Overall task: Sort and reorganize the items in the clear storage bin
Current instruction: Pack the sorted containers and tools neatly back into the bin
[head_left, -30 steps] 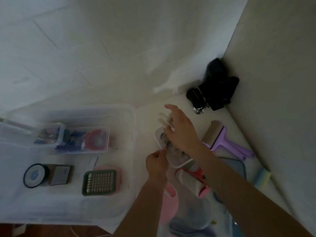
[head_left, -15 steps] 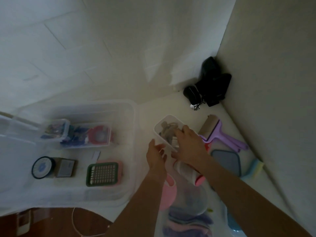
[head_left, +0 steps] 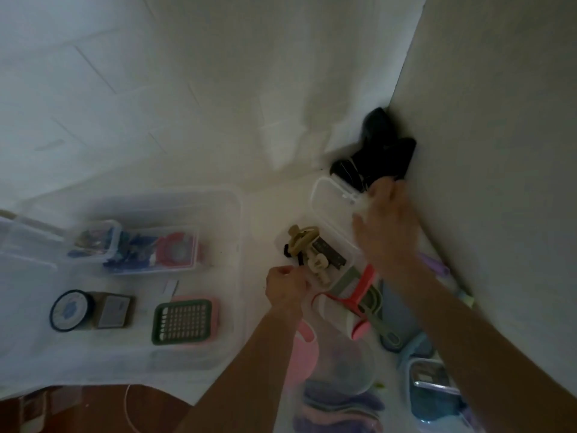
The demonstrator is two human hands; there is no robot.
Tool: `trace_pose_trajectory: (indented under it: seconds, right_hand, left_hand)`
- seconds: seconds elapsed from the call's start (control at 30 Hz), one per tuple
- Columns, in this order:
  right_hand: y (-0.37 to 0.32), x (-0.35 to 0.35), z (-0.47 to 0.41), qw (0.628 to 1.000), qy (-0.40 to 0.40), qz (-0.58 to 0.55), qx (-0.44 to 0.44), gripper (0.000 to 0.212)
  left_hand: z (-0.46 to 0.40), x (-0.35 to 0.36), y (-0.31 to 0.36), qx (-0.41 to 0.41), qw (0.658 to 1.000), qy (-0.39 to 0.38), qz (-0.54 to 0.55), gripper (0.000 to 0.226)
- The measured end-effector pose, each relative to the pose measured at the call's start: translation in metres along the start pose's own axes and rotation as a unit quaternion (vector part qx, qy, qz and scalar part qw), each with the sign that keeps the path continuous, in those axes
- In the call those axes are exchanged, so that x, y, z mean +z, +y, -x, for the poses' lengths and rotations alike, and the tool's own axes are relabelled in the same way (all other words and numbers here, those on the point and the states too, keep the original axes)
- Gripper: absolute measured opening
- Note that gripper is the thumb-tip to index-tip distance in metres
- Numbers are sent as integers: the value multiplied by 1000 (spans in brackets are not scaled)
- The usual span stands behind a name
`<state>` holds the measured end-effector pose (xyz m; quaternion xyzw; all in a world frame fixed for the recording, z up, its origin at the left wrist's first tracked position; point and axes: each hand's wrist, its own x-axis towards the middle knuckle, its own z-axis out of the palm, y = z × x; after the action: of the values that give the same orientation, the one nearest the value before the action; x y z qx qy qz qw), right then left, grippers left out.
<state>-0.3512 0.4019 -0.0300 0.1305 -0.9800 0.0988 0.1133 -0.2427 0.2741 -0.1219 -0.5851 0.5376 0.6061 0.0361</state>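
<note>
A small clear box of beige and black hair clips lies open on the white surface, right of the big clear storage bin. My left hand pinches the box's near corner with curled fingers. My right hand, blurred by motion, grips the end of the box's clear lid, which is off the box and just beyond it. The bin holds two small clear boxes of clips, a round black tin, a grey box and a green grid tray.
A black pouch with cables fills the far corner against the right wall. Near my arms lie a red-and-white lint roller, a green comb, a purple handle, a pink object and a blue-rimmed container.
My right hand has taken the lid off the small box and carried it away toward the far corner. The hair clips now show. My left hand stays at the box's near corner.
</note>
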Motion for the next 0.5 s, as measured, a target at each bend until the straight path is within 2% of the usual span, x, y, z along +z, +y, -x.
trace_pose_trajectory:
  seconds: [0.1, 0.2, 0.27, 0.3, 0.33, 0.37, 0.43, 0.47, 0.5]
  right_hand:
    - [-25, 15, 25, 991, -11, 26, -132, 25]
    - [-38, 19, 25, 990, 0, 78, -114, 20]
    - [-38, 19, 16, 987, -17, 126, -96, 20]
    - [-36, 23, 13, 989, -44, 104, -100, 25]
    - [-31, 30, 9, 989, -102, 26, -103, 32]
    - [-29, 33, 5, 973, -196, -92, -80, 39]
    - [-27, 38, -2, 882, -362, -301, 22, 43]
    - [-26, 44, -4, 850, -396, -341, 56, 41]
    - [-27, 49, -5, 840, -411, -348, 62, 37]
  left_hand:
    - [4, 2, 1, -7, 1000, -26, 2, 31]
    - [6, 6, 4, -17, 999, -32, 4, 32]
    - [8, 7, 6, -33, 999, -32, 4, 36]
    - [8, 6, 4, -35, 999, -34, 7, 38]
    - [6, 6, 3, -32, 999, -35, 11, 36]
    - [5, 5, 1, -31, 999, -37, 17, 33]
    - [3, 3, -3, -32, 998, -36, 36, 23]
    - [3, 3, -3, -29, 998, -39, 41, 17]
    - [5, 2, -3, -26, 998, -42, 44, 14]
